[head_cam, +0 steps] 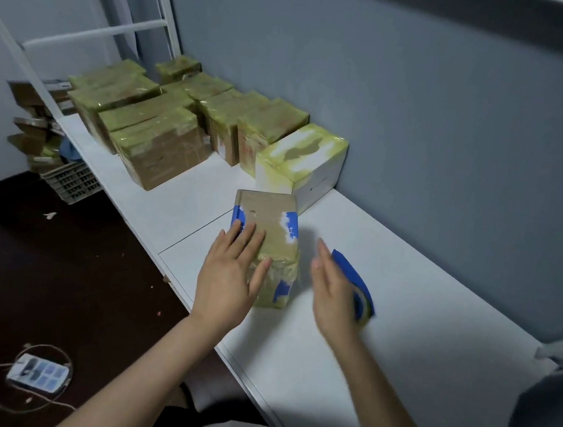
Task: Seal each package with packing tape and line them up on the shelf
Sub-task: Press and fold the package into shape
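Blurrily, right hand (334,289), grip apart, half-hides blue dispenser (358,278); left hand (229,277) flat on package (267,217).

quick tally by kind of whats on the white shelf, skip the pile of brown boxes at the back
white box: 1
blue-printed box, under the left hand: 1
blue tape dispenser: 1
total: 3
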